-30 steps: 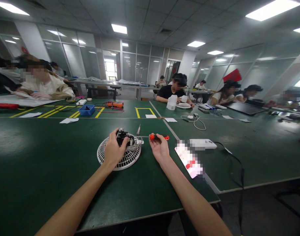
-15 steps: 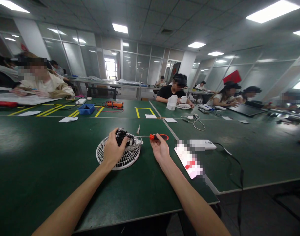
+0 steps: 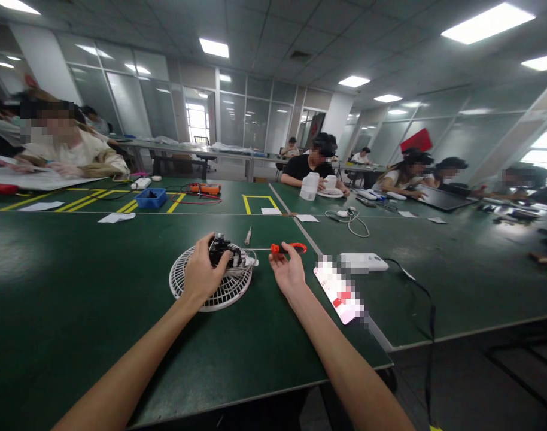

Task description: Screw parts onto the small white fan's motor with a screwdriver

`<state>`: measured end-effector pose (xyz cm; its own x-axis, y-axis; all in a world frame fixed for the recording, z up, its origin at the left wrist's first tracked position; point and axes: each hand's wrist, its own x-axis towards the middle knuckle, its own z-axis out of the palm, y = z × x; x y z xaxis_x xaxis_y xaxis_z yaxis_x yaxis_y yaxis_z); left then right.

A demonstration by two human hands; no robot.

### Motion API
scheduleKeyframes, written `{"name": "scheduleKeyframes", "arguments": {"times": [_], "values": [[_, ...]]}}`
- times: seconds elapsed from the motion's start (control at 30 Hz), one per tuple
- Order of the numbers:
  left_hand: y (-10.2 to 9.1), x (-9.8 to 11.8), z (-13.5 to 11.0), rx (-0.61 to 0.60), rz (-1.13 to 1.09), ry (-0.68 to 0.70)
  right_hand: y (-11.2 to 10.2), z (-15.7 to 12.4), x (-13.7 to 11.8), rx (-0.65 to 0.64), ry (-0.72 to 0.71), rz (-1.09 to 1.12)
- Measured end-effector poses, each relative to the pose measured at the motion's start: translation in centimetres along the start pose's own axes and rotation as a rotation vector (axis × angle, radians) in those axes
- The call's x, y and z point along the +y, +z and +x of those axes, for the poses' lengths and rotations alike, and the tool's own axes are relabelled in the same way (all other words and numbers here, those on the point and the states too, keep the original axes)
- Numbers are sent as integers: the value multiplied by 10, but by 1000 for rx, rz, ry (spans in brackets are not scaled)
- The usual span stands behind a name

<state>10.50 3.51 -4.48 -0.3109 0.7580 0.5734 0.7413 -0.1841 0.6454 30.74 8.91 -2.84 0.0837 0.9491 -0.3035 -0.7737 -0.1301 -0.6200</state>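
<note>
Left grip point(image 3: 204, 270) curls round a black mechanism point(image 3: 221, 246) atop a white grille point(image 3: 231, 294) on the bench point(image 3: 98, 263); right grip point(image 3: 289, 270) pinches a screwdriver point(image 3: 274, 248). The grille seems light, brittle; best held by the mechanism.

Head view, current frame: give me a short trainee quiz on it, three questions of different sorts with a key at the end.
1. Which hand holds the red-and-black screwdriver?
2. True or false: the blue bin stands farther off than the round white grille.
3. What does the left hand grip?
A) the lit phone
B) the black mechanism
C) a paper slip

Key:
1. The right hand.
2. True.
3. B.
</note>
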Motion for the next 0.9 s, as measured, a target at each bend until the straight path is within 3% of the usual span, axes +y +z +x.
{"name": "scheduleKeyframes", "arguments": {"times": [0.23,0.47,0.67,0.9], "values": [[0,-2,0,4,5,6,4,-5,-2,-27,-36,55],[0,-1,0,4,-4,15,2,-2,4,-29,83,-63],[1,-3,-1,9,-6,-6,0,0,6,-66,9,-37],[1,0,-1,2,-14,-31,0,-2,3,-49,36,-27]]}}
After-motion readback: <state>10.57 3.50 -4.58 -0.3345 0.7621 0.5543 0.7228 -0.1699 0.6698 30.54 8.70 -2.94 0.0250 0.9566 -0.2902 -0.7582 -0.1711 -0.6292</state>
